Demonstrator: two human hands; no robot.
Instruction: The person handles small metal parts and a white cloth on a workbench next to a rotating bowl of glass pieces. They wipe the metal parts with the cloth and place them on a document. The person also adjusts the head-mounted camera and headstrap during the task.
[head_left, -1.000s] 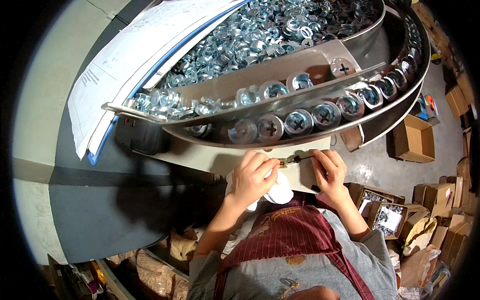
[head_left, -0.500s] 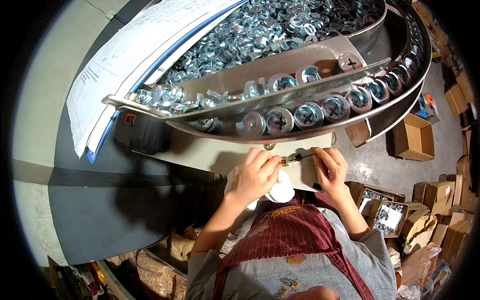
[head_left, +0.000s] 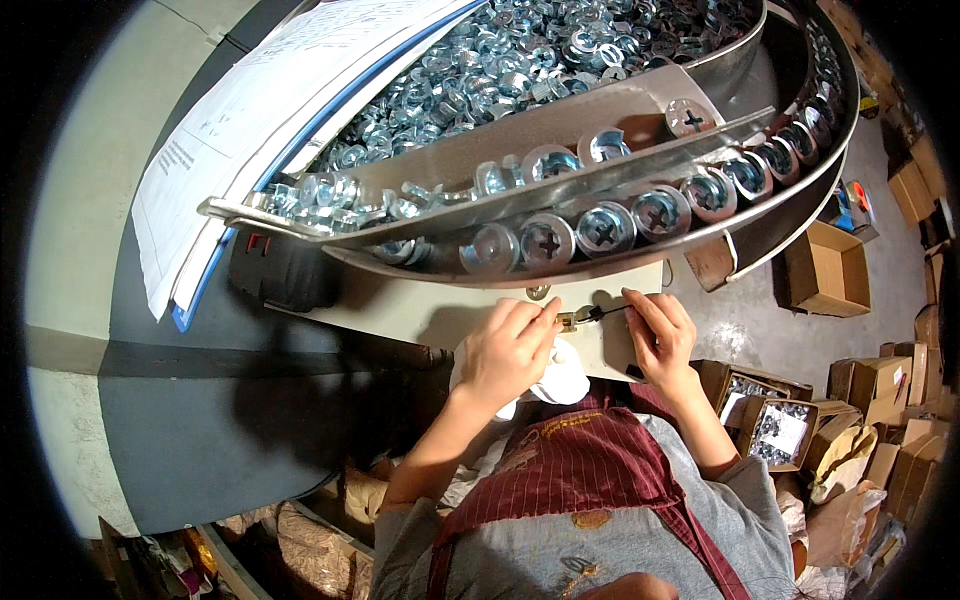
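My left hand (head_left: 505, 352) has its thumb and fingers pinched together at a small brass-coloured metal piece (head_left: 568, 321), partly hidden by the fingertips. Out of that piece's right side comes a thin black rod or wire (head_left: 612, 311). Its far end is between the thumb and index finger of my right hand (head_left: 662, 335). Both hands are over a pale tabletop (head_left: 400, 304), just below the rim of a metal feeder bowl (head_left: 560, 272). A round metal screw head (head_left: 538, 293) shows on the tabletop beyond my left fingertips. White cloth (head_left: 562, 378) bunches beneath my left hand.
Shiny screws (head_left: 480, 80) heap in the bowl, and a row of cross-slotted screws (head_left: 605, 229) lines its outer track. A blue clipboard with papers (head_left: 225, 130) leans at the left. Boxes of metal parts (head_left: 778, 432) and an open carton (head_left: 828, 270) stand at right.
My left index finger has lifted slightly, uncovering a little more of the brass-coloured piece. My right hand stays on the black rod. The bowl appears shifted a little left and up in view.
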